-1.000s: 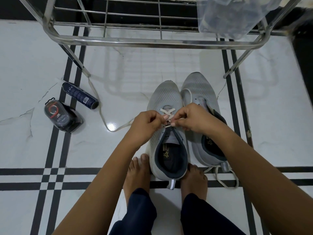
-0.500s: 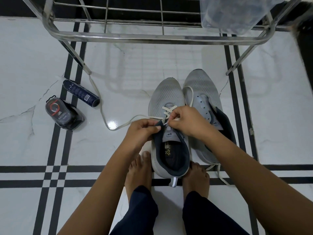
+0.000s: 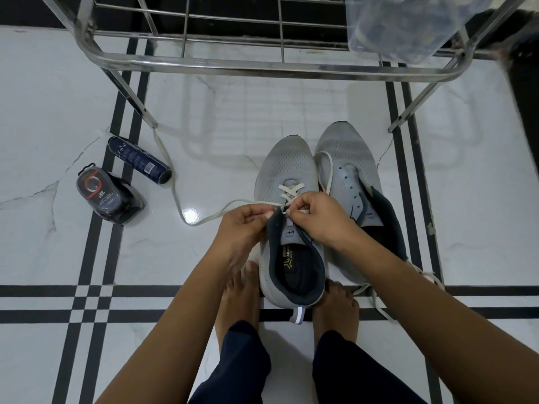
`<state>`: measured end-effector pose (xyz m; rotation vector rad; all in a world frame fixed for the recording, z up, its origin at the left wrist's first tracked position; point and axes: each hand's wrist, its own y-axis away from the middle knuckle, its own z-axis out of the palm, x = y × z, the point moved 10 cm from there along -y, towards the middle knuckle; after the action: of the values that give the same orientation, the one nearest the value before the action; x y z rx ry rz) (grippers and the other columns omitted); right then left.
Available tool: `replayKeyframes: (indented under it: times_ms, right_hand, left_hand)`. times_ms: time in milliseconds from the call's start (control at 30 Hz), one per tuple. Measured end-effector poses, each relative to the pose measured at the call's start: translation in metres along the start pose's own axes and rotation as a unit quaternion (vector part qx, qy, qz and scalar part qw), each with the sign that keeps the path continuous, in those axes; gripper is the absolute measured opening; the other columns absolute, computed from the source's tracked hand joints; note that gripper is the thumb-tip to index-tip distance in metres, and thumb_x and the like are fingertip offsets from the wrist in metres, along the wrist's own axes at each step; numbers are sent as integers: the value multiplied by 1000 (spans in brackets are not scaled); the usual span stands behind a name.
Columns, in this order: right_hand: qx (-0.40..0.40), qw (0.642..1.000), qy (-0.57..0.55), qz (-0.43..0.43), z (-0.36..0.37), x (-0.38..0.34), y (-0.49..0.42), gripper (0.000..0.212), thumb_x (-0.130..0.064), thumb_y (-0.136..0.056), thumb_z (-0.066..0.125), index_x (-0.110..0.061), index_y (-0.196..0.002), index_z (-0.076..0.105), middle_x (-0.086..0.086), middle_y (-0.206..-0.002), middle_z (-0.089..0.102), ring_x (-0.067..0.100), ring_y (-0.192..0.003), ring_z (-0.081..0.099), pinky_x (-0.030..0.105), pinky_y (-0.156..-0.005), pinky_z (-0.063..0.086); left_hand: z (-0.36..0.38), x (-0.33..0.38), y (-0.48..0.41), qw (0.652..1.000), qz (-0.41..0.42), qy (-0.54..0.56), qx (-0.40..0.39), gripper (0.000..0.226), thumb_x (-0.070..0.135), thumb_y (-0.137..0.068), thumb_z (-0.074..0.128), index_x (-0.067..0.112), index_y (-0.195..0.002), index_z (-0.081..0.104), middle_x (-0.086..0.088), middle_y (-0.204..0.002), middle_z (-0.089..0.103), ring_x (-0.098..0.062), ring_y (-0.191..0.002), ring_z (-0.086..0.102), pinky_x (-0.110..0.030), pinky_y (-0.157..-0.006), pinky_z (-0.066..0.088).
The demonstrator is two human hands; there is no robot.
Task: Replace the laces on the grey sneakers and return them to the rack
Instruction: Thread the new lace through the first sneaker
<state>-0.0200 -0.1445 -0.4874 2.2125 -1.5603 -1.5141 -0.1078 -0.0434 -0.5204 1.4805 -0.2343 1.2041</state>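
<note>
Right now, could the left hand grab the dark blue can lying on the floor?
Probably yes, once it lets go: the left hand pinches the sneaker at its edge. Only floor and loose lace lie between it and the can.

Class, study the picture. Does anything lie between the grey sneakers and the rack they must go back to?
Nothing visible does: only bare floor separates the sneakers from the rack. The spray can and the packet lie off to the left.

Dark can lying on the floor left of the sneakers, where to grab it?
Probably round the middle of the can, from above, fingers across its narrow width: it lies on its side, long and round, a package close beside it.
</note>
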Motion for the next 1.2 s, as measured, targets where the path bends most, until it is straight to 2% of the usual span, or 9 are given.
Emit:
replayKeyframes:
  times_ms: [367, 467, 567, 667, 733, 833, 933, 1033, 1200]
  right_hand:
    - [136, 990, -3, -21, -18, -11, 16, 19, -36, -81, 69, -19, -72, 63, -3, -96, 43, 7, -82, 50, 21, -82, 42]
    - [75, 996, 36, 18, -4, -12, 17, 28, -32, -79, 69, -11, -62, 62, 5, -81, 52, 12, -73, 52, 23, -69, 42]
    - [54, 993, -60, 90, -4, 7, 14, 21, -20, -80, 66, 0, -74, 67, 7, -64, 54, 15, -61, 51, 24, -59, 39]
    - [49, 992, -83, 86, -1, 9, 14, 22, -17, -81, 64, 4, -77, 66, 7, -61, 51, 14, -57, 48, 22, -54, 37]
    - [56, 991, -93, 76, 1, 8, 16, 24, -16, -82, 63, 7, -76, 65, 7, -60, 51, 14, -57, 48, 22, -53, 37]
    - [65, 991, -101, 67, -1, 10, 16, 25, -18, -83, 64, 4, -73, 65, 4, -59, 51, 12, -56, 48, 23, -54, 37]
    - [62, 987, -130, 74, 1, 15, 16, 27, -18, -83, 64, 9, -79, 63, 8, -64, 53, 15, -60, 51, 23, -56, 40]
    - [72, 983, -147, 78, 1, 20, 16, 30, -16, -83, 63, 14, -83, 61, 10, -67, 53, 16, -63, 51, 22, -56, 40]
    - [76, 985, -137, 69, 1, 15, 16, 29, -15, -82, 64, 13, -76, 60, 9, -64, 49, 15, -59, 47, 21, -53, 37]
  left_hand:
    - [4, 8, 4, 994, 40, -66, 79, 12, 7, -90, 56, 10, -79, 59, -3, -71, 64, 1, -58, 60, -10, -55, 46]
    - [-9, 11, 4, 985, 25, 155, 72, 25, 4, -97, 38, 10, -74, 47, -4, -65, 64, -13, -62, 63, -22, -65, 55]
    - [-48, 17, 2, 914, 5, 390, 108, 29, 3, -97, 30, 15, -73, 41, 5, -46, 38, -6, -35, 36, -17, -37, 39]
    - [-56, 25, 6, 990, 7, 47, 134, 10, 19, -97, 46, 15, -89, 50, 3, -59, 39, -7, -42, 29, -15, -34, 24]
    - [-20, 27, 3, 959, 63, -273, 51, 14, 28, -90, 58, 16, -84, 56, 4, -72, 49, -10, -57, 44, -17, -45, 35]
    - [15, 35, 4, 914, 164, -370, 8, 8, 19, -90, 58, 16, -82, 59, 13, -80, 55, 1, -74, 50, -7, -63, 37]
    - [-3, 38, 4, 989, 130, -59, 35, 22, 12, -96, 45, 12, -78, 56, 8, -74, 66, -4, -73, 62, -17, -71, 49]
    - [-25, 31, 4, 933, 24, 356, 44, 35, 19, -100, 33, 16, -66, 38, 6, -45, 41, -7, -36, 40, -17, -39, 42]
    - [-11, 32, 4, 963, 35, -267, 8, 16, 33, -90, 58, 18, -88, 51, 2, -74, 51, -10, -55, 43, -17, -43, 31]
